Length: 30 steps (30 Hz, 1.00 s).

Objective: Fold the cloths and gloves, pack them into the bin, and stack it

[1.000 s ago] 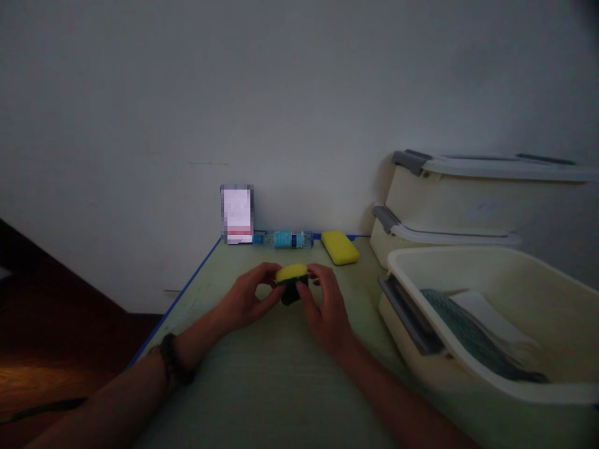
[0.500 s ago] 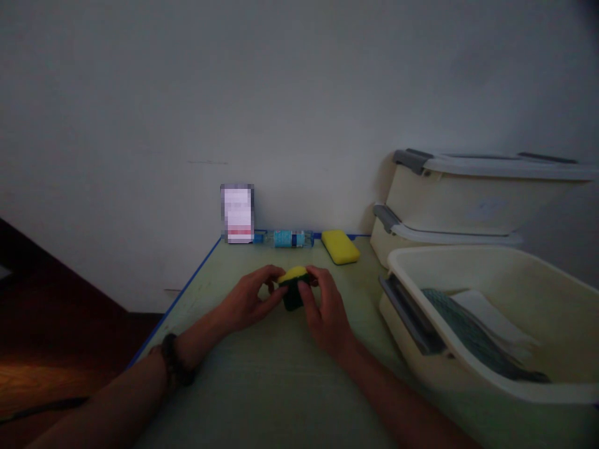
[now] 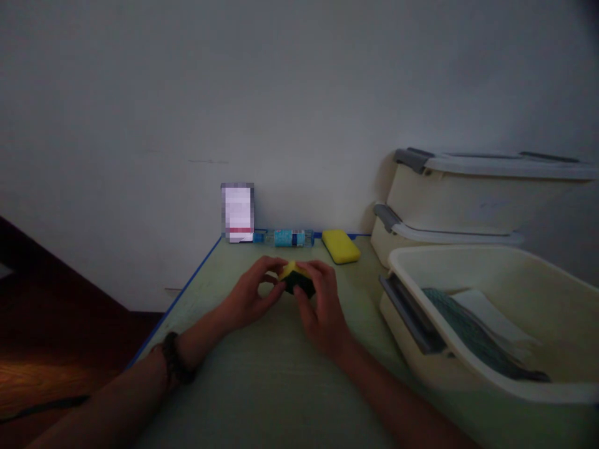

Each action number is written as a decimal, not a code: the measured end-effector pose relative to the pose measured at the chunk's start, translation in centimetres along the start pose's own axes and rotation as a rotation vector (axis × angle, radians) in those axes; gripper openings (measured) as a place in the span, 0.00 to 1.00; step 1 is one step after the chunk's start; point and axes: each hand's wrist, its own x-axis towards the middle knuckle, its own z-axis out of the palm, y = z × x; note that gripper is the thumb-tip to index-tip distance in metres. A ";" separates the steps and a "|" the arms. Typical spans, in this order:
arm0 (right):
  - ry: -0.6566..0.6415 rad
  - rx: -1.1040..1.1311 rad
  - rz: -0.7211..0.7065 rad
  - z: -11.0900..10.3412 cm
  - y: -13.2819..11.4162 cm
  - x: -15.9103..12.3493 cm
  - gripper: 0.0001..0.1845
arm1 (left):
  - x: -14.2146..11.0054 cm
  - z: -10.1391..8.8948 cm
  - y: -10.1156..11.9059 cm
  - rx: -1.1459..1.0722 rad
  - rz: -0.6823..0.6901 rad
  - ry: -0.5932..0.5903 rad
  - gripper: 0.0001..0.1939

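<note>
Between my two hands is a sponge (image 3: 299,284), yellow on top with a dark green scouring side facing me, held a little above the table. My left hand (image 3: 255,293) pinches its left side between thumb and fingers. On the other side my right hand (image 3: 322,305) grips it, thumb on the dark face and fingers over the top. Parts of the sponge are hidden by my fingers. A second yellow sponge (image 3: 340,246) lies behind my right hand, near the wall.
Near the wall, a clear bottle with a blue label (image 3: 289,238) lies on its side beside an upright lit phone (image 3: 238,212). At right stands an open cream bin (image 3: 397,312) with a green mesh item (image 3: 468,337) and white sheet inside. Lidded boxes (image 3: 468,199) are stacked behind it.
The held sponge has turned and tilted between my fingers, with a corner now pointing upward. My right fingers have shifted over its top. The other things have stayed put.
</note>
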 end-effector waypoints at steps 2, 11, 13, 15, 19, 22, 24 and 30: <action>0.005 0.021 0.046 0.1 0.1 -0.1 0.23 | 0.0 0.0 -0.1 -0.041 -0.045 0.023 0.13; -0.013 0.055 0.038 0.1 0.2 -0.1 0.18 | -0.1 -0.4 0.0 -0.117 -0.019 0.030 0.13; -0.010 0.050 0.022 0.0 0.1 0.0 0.18 | 0.0 -0.4 0.1 -0.101 -0.012 0.046 0.12; -0.008 0.048 0.017 -0.1 0.0 0.0 0.17 | 0.0 -0.3 0.2 -0.079 -0.018 0.057 0.12; 0.005 0.041 -0.006 -0.1 0.1 0.0 0.16 | 0.1 -0.3 0.3 -0.041 -0.005 0.023 0.14; 0.025 0.042 -0.012 0.0 0.1 -0.1 0.15 | 0.1 -0.4 0.4 -0.037 0.003 -0.020 0.15; 0.055 0.058 -0.002 0.2 0.2 -0.1 0.15 | 0.1 -0.5 0.4 -0.056 -0.005 -0.033 0.15; 0.090 0.167 0.123 0.4 0.3 -0.2 0.21 | 0.1 -0.4 0.2 -0.147 -0.022 0.003 0.12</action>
